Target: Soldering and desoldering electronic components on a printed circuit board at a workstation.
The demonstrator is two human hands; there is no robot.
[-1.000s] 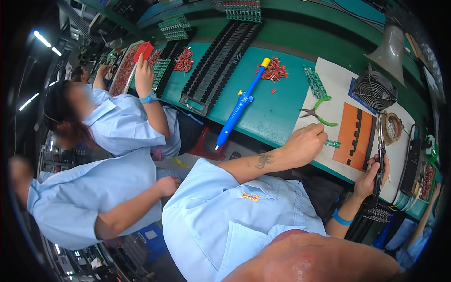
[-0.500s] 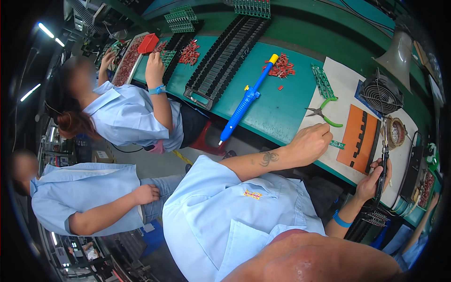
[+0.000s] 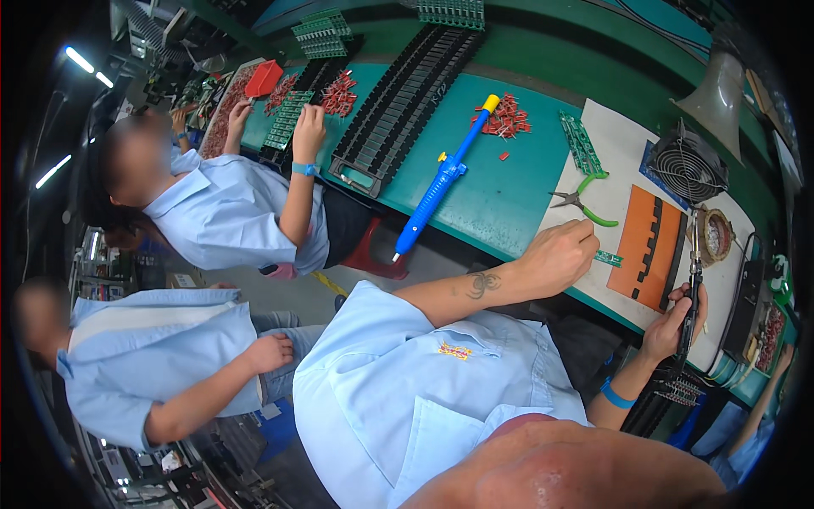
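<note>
My left hand [image 3: 560, 256] is closed over the bench edge, and a small green circuit board [image 3: 609, 258] sticks out from its fingertips. My right hand [image 3: 672, 327] wraps round the black handle of a soldering iron [image 3: 691, 293]; its metal end points away from me, beside a round brown-rimmed container [image 3: 716, 236]. Between the hands lies an orange plate [image 3: 651, 248] with a notched black strip. Green-handled cutters [image 3: 585, 199] rest open-jawed beyond my left hand. What the left fingers cover of the board is hidden.
A blue desoldering pump [image 3: 439, 191] shows left of my hand, near a pile of red components [image 3: 507, 117]. Green boards [image 3: 580, 142], a fan [image 3: 688, 165] and a black rack [image 3: 407, 106] are farther back. Two co-workers [image 3: 225, 208] are at the left.
My hands keep their places with the board and iron. The seated co-worker's hands have moved to either side of a green board, and the other co-worker's body has shifted slightly.
</note>
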